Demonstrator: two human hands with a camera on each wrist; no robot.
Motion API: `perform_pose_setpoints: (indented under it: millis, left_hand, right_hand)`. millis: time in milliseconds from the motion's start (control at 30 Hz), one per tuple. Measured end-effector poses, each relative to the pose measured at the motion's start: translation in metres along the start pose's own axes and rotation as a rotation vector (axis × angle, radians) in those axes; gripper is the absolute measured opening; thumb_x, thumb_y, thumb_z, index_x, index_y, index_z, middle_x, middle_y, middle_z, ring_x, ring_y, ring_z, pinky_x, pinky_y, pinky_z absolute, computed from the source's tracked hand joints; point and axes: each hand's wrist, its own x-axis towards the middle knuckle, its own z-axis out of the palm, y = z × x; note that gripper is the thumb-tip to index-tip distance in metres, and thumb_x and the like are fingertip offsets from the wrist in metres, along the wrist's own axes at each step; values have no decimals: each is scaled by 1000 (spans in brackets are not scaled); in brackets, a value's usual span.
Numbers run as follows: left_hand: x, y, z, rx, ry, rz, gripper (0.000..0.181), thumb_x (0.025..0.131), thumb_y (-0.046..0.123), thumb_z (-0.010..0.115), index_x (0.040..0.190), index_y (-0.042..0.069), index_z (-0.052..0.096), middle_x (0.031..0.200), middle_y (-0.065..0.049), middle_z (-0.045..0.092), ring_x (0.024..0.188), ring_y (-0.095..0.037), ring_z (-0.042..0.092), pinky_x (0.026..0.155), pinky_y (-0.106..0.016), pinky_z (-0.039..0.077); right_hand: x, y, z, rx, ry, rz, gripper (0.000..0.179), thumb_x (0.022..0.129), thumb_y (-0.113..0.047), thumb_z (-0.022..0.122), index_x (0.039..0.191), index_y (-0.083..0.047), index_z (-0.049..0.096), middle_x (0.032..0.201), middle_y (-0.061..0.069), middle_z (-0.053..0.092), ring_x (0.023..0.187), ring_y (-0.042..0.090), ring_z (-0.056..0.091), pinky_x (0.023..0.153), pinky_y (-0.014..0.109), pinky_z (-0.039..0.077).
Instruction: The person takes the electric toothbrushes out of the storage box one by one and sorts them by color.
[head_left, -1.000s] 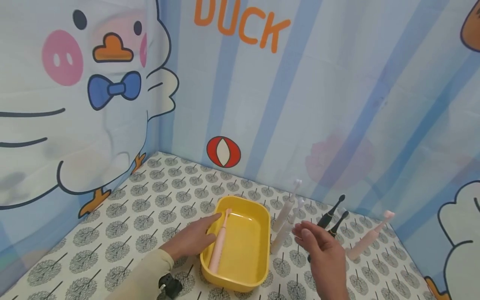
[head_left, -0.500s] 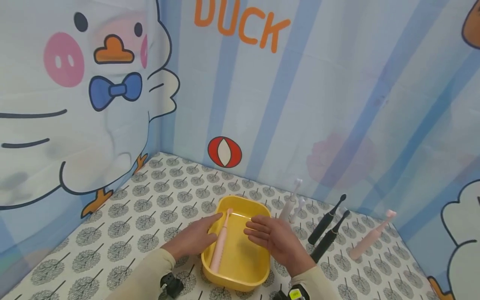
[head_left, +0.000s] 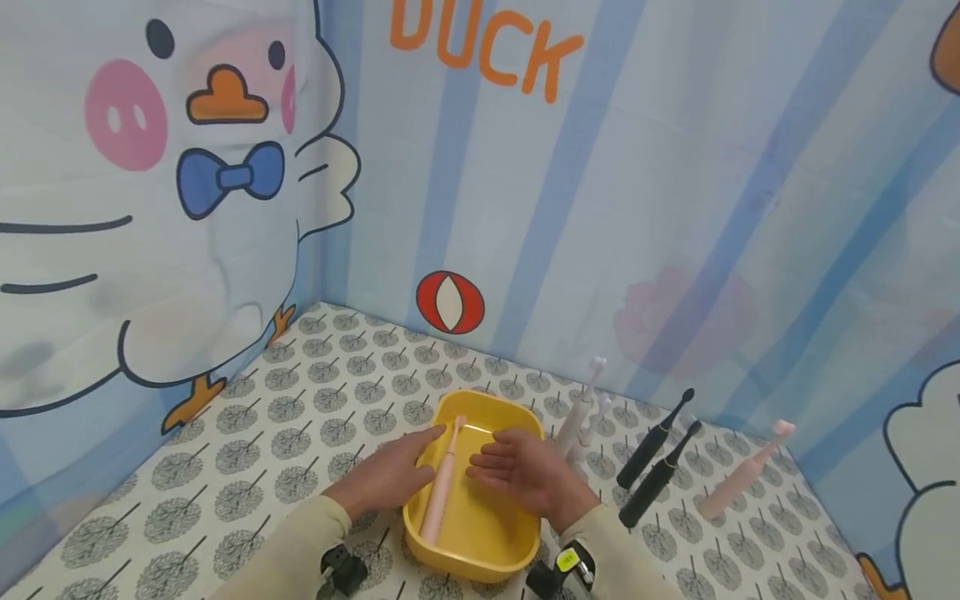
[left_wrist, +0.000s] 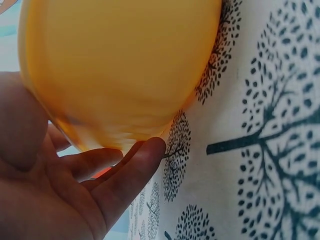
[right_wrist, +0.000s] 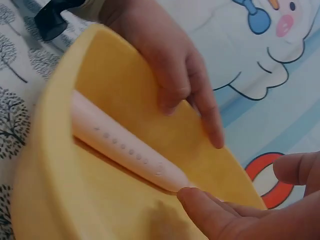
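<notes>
A yellow plastic basin [head_left: 483, 546] stands on the patterned cloth. Inside it, along the left wall, lies a pink electric toothbrush [head_left: 438, 500], whose handle shows a column of marks in the right wrist view. My left hand [head_left: 386, 475] holds the basin's left rim, thumb on the inside and fingers outside against the wall [left_wrist: 125, 65]. Over the basin's right half hovers my right hand [head_left: 528, 473], palm turned left and fingers extended, holding nothing. In the right wrist view its fingertips overlap the toothbrush's [right_wrist: 125, 142] upper end; I cannot tell whether they touch it.
Right of the basin stand two white electric toothbrushes [head_left: 576, 423], partly behind my right hand. Farther right are two black ones [head_left: 651, 493] and a pink one [head_left: 733, 487]. A curtain with a printed duck [head_left: 232, 275] encloses the cloth's back and left.
My right hand has moved left from beside the white toothbrushes to over the basin, and its fingers have straightened. The left hand and the basin have stayed put.
</notes>
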Motion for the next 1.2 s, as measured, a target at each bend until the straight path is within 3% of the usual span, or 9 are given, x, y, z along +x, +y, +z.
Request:
perform_pose_setpoints:
  millis: [133,400,567,800,1033,1200]
  left_hand:
    - [0,-1,0,0,0,4,56,91,19,49,145,17,32,142,-6,38,128,-25,35,102,-46,32]
    - [0,0,-1,-47,-21,-23,57,91,18,49,145,19,31,143,-4,36,120,-20,41,89,-40,38]
    - [0,0,0,-57,-15,-9,57,91,18,48,145,18,31,143,-5,36,115,-19,44,83,-38,39]
    - [1,0,0,-54,-11,-5,56,92,21,49,145,21,31,142,-3,38,126,-22,36,96,-44,37]
    - [0,1,-1,-73,-15,-14,57,92,18,49,146,21,30,142,-3,37,121,-20,41,92,-42,39]
    - [1,0,1,-59,3,-1,60,89,16,50,146,22,30,142,-4,38,125,-22,38,96,-44,37]
  right_hand:
    - [6,8,5,-28,-11,47,59,92,-22,48,127,22,31,117,35,47,105,43,53,90,43,46]
    - [13,15,13,-67,-18,134,56,92,-22,48,126,20,35,111,29,54,100,37,58,87,42,47]
    - [17,18,15,-103,-23,109,49,91,-17,47,122,20,41,108,28,56,97,36,59,86,41,48]
    - [20,21,15,-136,-24,94,38,90,-10,47,116,18,48,105,27,58,94,34,61,84,40,49]
    - [21,22,14,-176,-102,96,36,91,-9,47,116,15,53,104,25,61,95,33,61,85,39,49]
    - [23,25,14,-207,-167,87,31,90,-7,48,113,11,59,105,24,62,96,33,61,84,39,49]
